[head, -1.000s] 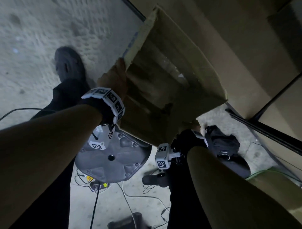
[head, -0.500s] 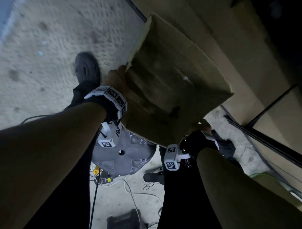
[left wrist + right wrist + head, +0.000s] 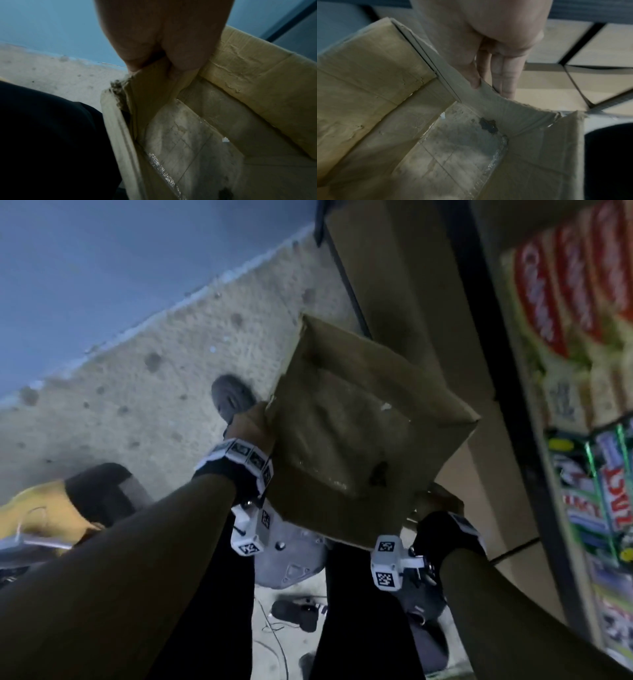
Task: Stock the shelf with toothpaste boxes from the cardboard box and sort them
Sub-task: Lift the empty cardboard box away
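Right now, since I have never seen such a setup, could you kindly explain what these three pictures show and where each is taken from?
There is no machine here: a person wears three cameras. The head view looks down past both arms; each wrist view looks along one hand. Both hands carry an open cardboard box above a concrete floor. The left hand pinches the box's left wall, seen close up in the left wrist view. The right hand pinches a wall at the opposite side, thumb inside and fingers outside. No toothpaste boxes show inside, only tape on the bottom. At the right edge stands a shelf with colourful packs, too blurred to read.
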A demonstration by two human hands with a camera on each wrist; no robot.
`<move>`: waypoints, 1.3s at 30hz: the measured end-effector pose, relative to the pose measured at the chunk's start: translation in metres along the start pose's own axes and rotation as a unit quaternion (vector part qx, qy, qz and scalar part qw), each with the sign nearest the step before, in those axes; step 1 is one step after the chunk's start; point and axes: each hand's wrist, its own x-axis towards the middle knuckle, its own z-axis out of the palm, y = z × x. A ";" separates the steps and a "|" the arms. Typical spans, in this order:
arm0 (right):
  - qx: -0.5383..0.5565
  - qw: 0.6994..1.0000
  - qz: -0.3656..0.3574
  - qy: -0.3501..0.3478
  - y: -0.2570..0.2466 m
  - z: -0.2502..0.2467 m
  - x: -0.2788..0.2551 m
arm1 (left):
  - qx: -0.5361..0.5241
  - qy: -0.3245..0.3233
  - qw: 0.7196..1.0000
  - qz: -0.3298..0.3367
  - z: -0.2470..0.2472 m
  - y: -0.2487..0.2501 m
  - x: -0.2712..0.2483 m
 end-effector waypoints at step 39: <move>-0.409 0.838 -0.359 -0.044 -0.382 0.278 0.088 | -0.392 0.142 0.881 -0.224 -0.094 -0.071 0.178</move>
